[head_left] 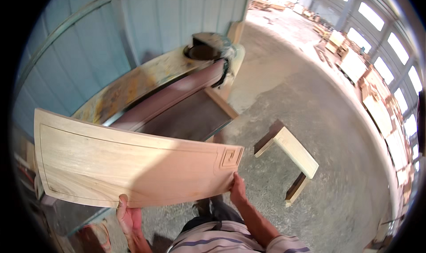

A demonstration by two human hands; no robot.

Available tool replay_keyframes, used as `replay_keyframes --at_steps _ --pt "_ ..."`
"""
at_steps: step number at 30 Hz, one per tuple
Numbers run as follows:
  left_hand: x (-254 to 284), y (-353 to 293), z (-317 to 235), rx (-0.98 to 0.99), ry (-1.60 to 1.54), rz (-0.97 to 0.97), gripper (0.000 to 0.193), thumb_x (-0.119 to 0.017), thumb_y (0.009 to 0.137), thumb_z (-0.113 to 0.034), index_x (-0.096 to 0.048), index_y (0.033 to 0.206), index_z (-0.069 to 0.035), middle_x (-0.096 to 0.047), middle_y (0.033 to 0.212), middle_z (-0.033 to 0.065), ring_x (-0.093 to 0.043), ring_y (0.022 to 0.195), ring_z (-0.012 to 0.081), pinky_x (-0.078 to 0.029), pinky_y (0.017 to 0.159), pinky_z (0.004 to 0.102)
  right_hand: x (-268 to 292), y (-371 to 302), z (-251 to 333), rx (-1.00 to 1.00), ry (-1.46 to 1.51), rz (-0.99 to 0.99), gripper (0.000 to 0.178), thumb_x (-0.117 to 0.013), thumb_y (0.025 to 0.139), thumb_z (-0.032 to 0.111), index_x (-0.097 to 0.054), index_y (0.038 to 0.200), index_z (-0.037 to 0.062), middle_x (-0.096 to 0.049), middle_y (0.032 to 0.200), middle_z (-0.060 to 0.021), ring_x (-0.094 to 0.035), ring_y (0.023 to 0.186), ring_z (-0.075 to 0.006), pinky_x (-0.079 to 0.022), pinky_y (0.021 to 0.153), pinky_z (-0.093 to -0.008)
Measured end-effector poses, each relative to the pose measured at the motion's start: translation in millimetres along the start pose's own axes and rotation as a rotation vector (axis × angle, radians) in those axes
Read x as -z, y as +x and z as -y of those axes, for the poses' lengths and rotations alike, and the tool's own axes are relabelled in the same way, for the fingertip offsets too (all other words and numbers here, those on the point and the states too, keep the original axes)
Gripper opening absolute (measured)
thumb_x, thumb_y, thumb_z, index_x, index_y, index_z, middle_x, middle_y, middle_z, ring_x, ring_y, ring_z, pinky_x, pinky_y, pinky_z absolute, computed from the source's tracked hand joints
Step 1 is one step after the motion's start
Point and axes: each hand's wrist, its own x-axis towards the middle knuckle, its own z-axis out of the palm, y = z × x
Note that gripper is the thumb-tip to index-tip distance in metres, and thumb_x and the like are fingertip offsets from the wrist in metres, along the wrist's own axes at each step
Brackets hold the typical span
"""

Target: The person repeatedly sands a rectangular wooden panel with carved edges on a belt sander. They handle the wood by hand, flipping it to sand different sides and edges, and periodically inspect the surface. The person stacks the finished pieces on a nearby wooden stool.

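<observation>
A long pale wooden panel (133, 164) is held up in front of me, with a thin groove along its border and a carved square spiral at its right end. My left hand (128, 215) grips the lower edge left of the middle, thumb on the face and fingers partly behind the wood. At the lower right corner, my right hand (238, 187) is closed on the same panel, its fingers mostly hidden behind it. A shadow falls over the panel's right half.
Behind the panel stands a belt sanding machine (177, 80) with a dark flat table (191, 115), beside a blue metal wall (177, 22). A small wooden bench (296, 153) stands on the concrete floor (346, 137) to the right. Stacked wooden pieces (353, 64) line the far side.
</observation>
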Motion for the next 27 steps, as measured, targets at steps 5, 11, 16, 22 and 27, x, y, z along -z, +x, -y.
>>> replay_keyframes --at_steps 5,11,16,22,27 --pt "-35.9 16.0 20.0 -0.048 0.190 0.108 0.051 -0.067 0.081 -0.028 -0.049 0.118 0.001 -0.050 0.122 0.0110 -0.046 0.114 0.0249 -0.037 0.098 0.0423 -3.8 -0.3 -7.4 -0.106 0.453 -0.008 0.038 -0.043 0.092 0.046 -0.056 0.095 0.0110 -0.053 0.077 -0.0005 -0.049 0.069 -0.0157 -0.039 0.061 -0.0323" --pt "-159.3 20.1 80.2 -0.093 0.434 0.099 0.073 -0.070 0.072 -0.016 -0.034 0.134 0.000 -0.044 0.128 0.0104 -0.044 0.115 0.0247 -0.038 0.097 0.0406 64.4 32.8 -26.1 -0.020 0.098 -0.020 0.047 -0.042 0.092 0.050 -0.062 0.098 0.0075 -0.063 0.085 -0.0051 -0.058 0.078 -0.0177 -0.046 0.072 -0.0371" --pt "-182.5 32.2 145.8 -0.240 0.588 0.241 0.065 -0.067 0.068 -0.010 -0.042 0.128 0.002 -0.051 0.119 0.0119 -0.050 0.108 0.0255 -0.039 0.096 0.0382 104.0 27.2 45.8 0.191 -0.188 -0.035 0.048 -0.044 0.091 0.048 -0.057 0.103 0.0042 -0.063 0.093 -0.0075 -0.058 0.084 -0.0175 -0.046 0.077 -0.0354" --pt "-231.8 8.5 219.8 -0.055 0.943 0.661 0.053 -0.064 0.067 -0.001 -0.050 0.118 0.002 -0.056 0.112 0.0084 -0.053 0.101 0.0201 -0.042 0.089 0.0334 152.7 29.5 186.5 0.215 0.675 0.047 0.042 -0.042 0.094 0.044 -0.056 0.109 0.0076 -0.062 0.108 -0.0072 -0.058 0.098 -0.0214 -0.044 0.088 -0.0375" --pt "-215.3 9.1 275.2 0.187 1.260 0.839 0.035 -0.072 0.076 -0.017 -0.061 0.105 0.001 -0.067 0.092 0.0064 -0.059 0.084 0.0130 -0.048 0.073 0.0298 184.7 -5.2 256.3 0.441 0.701 0.228 0.064 -0.024 0.094 0.056 -0.052 0.116 0.0018 -0.060 0.106 -0.0091 -0.055 0.098 -0.0206 -0.037 0.091 -0.0358"
